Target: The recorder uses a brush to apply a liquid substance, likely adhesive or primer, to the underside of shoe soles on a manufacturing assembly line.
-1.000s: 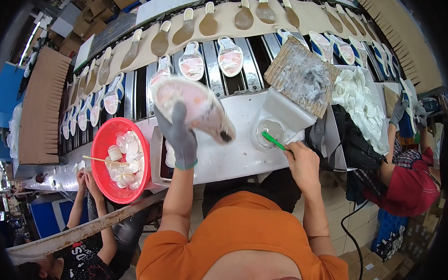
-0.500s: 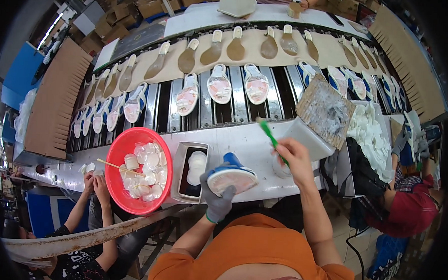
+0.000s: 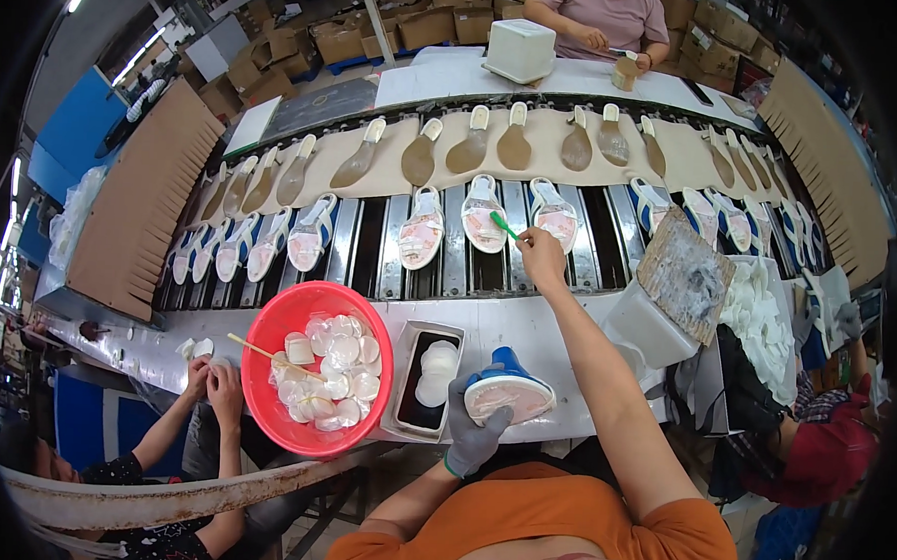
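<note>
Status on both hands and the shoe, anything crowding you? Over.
Left gloved hand gripping blue-and-white shoe, pinkish face showing. Right hand holding green brush at roller-line shoe, contact unclear. White box close beside left hand.

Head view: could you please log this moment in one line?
left hand: holding blue-strapped sandal; right hand: holding green brush over conveyor sandal

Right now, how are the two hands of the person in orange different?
The left hand wears a grey glove, but the right hand is bare. The left hand holds a blue-and-white sandal close to the body, while the right hand holds a thin green tool out over the metal rollers. Both hands are gripping something.
</note>
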### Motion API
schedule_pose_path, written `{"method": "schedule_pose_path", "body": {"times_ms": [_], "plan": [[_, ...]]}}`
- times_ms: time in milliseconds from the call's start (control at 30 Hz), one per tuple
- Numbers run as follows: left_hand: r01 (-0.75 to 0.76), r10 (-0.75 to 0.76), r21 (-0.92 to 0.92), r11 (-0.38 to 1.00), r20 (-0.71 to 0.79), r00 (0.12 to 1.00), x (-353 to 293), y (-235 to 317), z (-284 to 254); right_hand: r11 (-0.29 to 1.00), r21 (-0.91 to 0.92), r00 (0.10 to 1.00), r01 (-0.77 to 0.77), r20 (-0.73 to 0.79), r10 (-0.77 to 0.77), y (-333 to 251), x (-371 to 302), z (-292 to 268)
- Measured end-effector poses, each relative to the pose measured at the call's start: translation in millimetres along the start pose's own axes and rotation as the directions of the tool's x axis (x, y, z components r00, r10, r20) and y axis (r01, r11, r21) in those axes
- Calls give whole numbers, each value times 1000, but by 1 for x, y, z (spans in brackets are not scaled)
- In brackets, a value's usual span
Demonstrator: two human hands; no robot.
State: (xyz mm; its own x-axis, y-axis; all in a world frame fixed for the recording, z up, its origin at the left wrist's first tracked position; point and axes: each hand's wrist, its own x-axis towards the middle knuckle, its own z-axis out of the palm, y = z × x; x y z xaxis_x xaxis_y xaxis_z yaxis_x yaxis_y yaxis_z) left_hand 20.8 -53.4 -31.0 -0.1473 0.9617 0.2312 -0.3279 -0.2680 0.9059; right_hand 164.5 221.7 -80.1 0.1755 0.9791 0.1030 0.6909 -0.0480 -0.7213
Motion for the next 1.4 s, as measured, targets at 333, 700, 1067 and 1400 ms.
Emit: {"method": "schedule_pose_path", "body": {"times_ms": [333, 700, 1067, 1400], "plan": [[56, -56, -61, 997, -5, 998, 4, -4, -7, 994, -26, 984, 108, 142, -103, -6, -27, -8], [9, -7, -63, 998, 36, 999, 0, -8, -5, 984, -110, 981, 138, 149, -121, 4, -29, 5], [-11, 16, -135, 991, 30, 999, 0, -11, -7, 665, 638, 895, -388, 432, 108, 13, -32, -39], [38, -38, -23, 999, -9, 999, 4, -1, 2, 961, -274, 986, -44, -168, -3, 25, -39, -64]]}}
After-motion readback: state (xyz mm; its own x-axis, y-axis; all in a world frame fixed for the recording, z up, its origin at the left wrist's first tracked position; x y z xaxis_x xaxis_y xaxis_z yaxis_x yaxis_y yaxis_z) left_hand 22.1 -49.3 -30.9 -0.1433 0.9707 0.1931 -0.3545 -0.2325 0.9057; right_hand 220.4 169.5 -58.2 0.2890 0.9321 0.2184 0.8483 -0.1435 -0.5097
